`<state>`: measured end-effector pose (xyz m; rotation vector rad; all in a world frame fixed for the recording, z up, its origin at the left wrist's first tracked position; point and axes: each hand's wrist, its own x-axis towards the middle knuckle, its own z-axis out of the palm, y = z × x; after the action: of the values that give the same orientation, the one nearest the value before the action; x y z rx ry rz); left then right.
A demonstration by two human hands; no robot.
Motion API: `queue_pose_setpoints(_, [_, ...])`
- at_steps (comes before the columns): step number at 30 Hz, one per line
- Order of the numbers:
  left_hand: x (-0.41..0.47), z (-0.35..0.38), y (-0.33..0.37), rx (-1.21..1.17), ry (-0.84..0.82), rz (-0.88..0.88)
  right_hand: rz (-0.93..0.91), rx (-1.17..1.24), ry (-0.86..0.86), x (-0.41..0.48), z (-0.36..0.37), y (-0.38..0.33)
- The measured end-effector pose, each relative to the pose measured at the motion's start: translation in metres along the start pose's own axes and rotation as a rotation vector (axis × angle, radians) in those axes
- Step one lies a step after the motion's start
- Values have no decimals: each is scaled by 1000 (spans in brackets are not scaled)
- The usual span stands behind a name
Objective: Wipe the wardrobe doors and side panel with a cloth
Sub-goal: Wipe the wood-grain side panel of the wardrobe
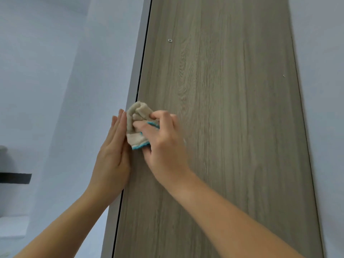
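Observation:
A tall wood-grain side panel point(223, 108) of the wardrobe fills the middle of the view. My right hand point(163, 144) is shut on a bunched beige cloth with a blue edge point(136, 123) and presses it against the panel near its left edge. The wardrobe door point(136, 58) shows edge-on as a grey strip left of a dark gap. My left hand point(111, 155) lies flat against that door edge, fingers straight and together, just left of the cloth and touching it.
Pale walls point(46, 71) lie to the left and to the right of the panel. Two small metal screw heads point(169, 40) sit in the panel. A dark strip point(14, 178) shows at the far left edge.

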<state>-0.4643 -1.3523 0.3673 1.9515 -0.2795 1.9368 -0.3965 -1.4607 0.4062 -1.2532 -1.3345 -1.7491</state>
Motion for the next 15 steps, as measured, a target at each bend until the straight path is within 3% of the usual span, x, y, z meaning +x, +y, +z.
queue_pose_setpoints(6, [-1, 1, 0, 86, 13, -2, -86, -130, -5, -5, -20, 38])
queue_pose_setpoints(15, [-3, 4, 3, 85, 22, -11, 520, -333, 177, -47, -118, 203])
